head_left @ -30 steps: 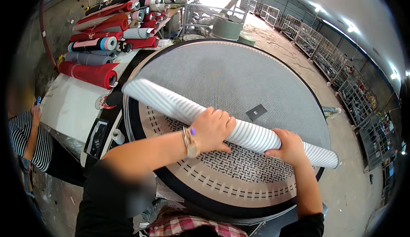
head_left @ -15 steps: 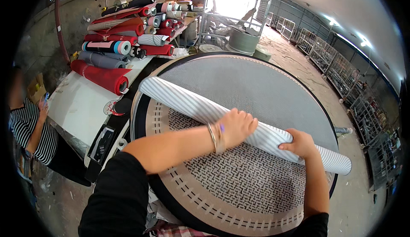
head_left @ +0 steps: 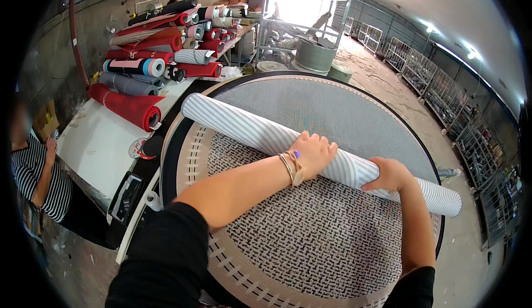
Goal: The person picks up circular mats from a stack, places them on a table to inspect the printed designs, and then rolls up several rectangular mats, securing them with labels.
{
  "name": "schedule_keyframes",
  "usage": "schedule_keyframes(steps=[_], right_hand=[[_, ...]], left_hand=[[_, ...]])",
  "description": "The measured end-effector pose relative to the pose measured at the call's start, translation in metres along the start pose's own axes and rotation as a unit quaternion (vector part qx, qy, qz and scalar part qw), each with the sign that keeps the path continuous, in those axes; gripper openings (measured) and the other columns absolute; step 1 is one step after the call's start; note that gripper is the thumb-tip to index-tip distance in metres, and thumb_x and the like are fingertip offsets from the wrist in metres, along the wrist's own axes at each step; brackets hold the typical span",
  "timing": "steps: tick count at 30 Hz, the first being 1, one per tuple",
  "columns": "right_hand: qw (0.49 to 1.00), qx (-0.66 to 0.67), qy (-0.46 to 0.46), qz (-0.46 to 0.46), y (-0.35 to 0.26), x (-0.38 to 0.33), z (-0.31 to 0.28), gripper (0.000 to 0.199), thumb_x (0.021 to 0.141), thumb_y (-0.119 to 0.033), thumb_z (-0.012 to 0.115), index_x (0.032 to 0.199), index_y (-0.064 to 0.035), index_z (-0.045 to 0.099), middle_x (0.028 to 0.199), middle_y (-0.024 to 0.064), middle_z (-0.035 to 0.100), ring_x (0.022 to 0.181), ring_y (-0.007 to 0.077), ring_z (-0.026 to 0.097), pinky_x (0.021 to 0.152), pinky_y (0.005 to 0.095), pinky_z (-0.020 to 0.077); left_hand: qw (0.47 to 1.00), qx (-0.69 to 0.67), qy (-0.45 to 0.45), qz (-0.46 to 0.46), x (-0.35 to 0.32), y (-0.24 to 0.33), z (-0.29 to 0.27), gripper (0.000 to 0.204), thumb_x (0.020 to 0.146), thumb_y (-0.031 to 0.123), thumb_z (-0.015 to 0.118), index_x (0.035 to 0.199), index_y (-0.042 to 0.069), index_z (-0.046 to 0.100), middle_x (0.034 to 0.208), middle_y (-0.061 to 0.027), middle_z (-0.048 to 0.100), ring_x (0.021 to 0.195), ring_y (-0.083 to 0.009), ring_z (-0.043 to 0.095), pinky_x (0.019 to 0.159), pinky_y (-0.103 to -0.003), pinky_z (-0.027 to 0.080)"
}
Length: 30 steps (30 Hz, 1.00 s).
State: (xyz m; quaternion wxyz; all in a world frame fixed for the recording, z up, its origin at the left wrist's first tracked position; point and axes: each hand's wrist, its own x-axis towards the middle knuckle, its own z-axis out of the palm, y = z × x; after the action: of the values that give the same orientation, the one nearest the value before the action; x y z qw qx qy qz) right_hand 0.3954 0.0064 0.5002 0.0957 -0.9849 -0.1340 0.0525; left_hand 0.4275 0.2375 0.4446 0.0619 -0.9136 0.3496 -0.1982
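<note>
A long grey-and-white striped roll point(head_left: 244, 126) lies slantwise across a round rug point(head_left: 299, 236). The rug has a black-and-beige woven middle, a beige dashed band and a dark edge. Beyond the roll shows a plain grey surface point(head_left: 310, 100), also rounded. My left hand point(head_left: 316, 154), with bracelets at the wrist, presses over the roll's middle, fingers curled over its far side. Further right, my right hand point(head_left: 390, 175) grips the roll from above, thumb along its near side. The undersides of the fingers are hidden.
Several rolled mats point(head_left: 166, 47) are stacked at the back left beside a white table point(head_left: 91, 147). A person in a striped top point(head_left: 52, 172) stands at the left. A metal rack point(head_left: 341, 19) stands behind, and wire cages point(head_left: 438, 80) line the right.
The roll's right end appears slightly higher and further right. Both hands stay on the roll, the left shifted slightly right. The whole view has shifted a little.
</note>
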Motion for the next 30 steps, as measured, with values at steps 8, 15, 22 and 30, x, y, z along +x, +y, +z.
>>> schedule_keyframes(steps=[8, 15, 22, 30], right_hand=[[0.997, -0.054, 0.053, 0.01, -0.009, -0.014, -0.001, 0.06, 0.051, -0.043, 0.07, 0.099, -0.0097, 0.059, 0.091, 0.0115, 0.061, 0.086, 0.0266, 0.058, 0.075, 0.034, 0.045], [0.995, -0.064, -0.016, -0.072, -0.082, -0.198, 0.005, 0.054, 0.052, -0.045, 0.071, 0.087, -0.0074, 0.059, 0.073, 0.0108, 0.061, 0.069, 0.0274, 0.06, 0.064, 0.0346, 0.0473], [0.986, -0.046, 0.083, -0.135, -0.13, -0.241, 0.045, 0.055, 0.052, -0.047, 0.071, 0.081, -0.0024, 0.057, 0.065, 0.0099, 0.059, 0.064, 0.0255, 0.06, 0.056, 0.0341, 0.0463], [0.994, 0.087, 0.062, -0.027, -0.091, -0.203, 0.06, 0.051, 0.056, -0.048, 0.069, 0.078, -0.0033, 0.06, 0.06, 0.007, 0.058, 0.056, 0.0221, 0.057, 0.052, 0.0312, 0.0446]], left_hand=[[0.995, -0.086, -0.043, 0.007, -0.009, -0.004, -0.036, 0.03, 0.062, 0.012, 0.062, 0.09, 0.007, 0.052, 0.08, -0.0124, 0.059, 0.078, -0.0278, 0.059, 0.066, -0.037, 0.047], [0.975, -0.16, -0.031, 0.154, -0.15, 0.08, -0.124, 0.014, 0.065, 0.009, 0.054, 0.076, 0.004, 0.047, 0.059, -0.012, 0.055, 0.055, -0.0265, 0.058, 0.048, -0.037, 0.046], [0.892, -0.296, -0.299, 0.163, -0.193, 0.071, -0.14, 0.039, 0.058, 0.027, 0.068, 0.082, 0.0, 0.052, 0.074, -0.0159, 0.059, 0.063, -0.0289, 0.06, 0.053, -0.041, 0.046], [0.938, -0.329, -0.036, -0.101, -0.186, 0.092, -0.101, 0.038, 0.076, 0.038, 0.055, 0.078, -0.001, 0.059, 0.08, -0.013, 0.058, 0.076, -0.0269, 0.056, 0.069, -0.036, 0.045]])
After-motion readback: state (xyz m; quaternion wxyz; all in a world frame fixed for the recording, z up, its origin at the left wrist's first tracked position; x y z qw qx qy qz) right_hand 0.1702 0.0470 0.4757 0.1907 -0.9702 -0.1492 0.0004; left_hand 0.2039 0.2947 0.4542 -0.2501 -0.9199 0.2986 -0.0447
